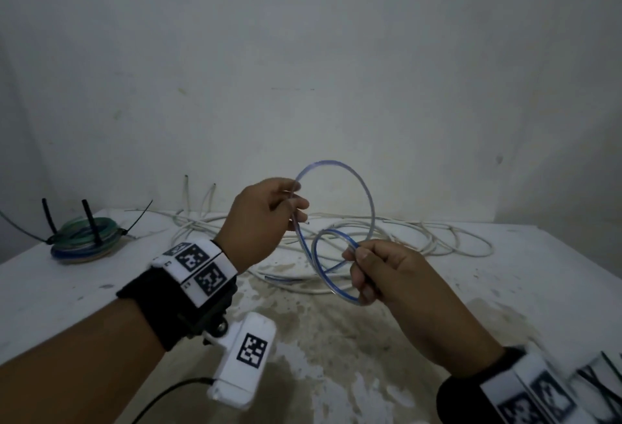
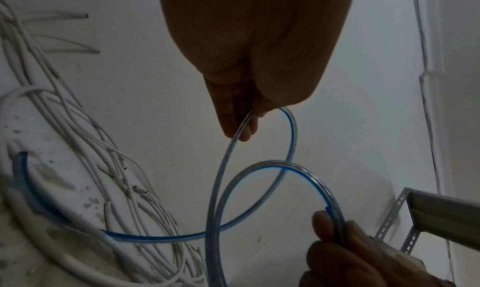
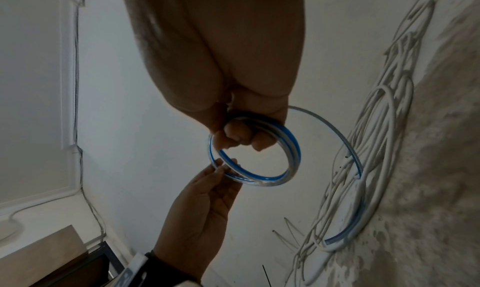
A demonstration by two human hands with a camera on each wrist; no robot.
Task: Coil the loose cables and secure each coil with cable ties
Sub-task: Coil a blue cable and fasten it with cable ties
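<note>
- Right hand point(image 1: 380, 275), nearest the head camera: fingers curled tight round a small coil of clear, blue-striped flexible cable point(image 3: 255, 158); the right wrist view shows about two turns gathered in this grip.
- Left hand point(image 1: 266, 218), higher and further out: thumb and fingertips pinch the same cable on a large open loop point(image 1: 340, 208) that arches up and to the right of it.
- Key relation: the large loop stands roughly upright above and behind the small coil, the two crossing between the hands; the left hand is nearer the free run.
- The remainder trails down to the white table point(image 1: 505, 289), lying among loose white cables point(image 1: 437, 238).
- Judgement: the next turn must fold down onto the coil.
- A tied multicoloured coil point(image 1: 84, 238) sits far left.
</note>
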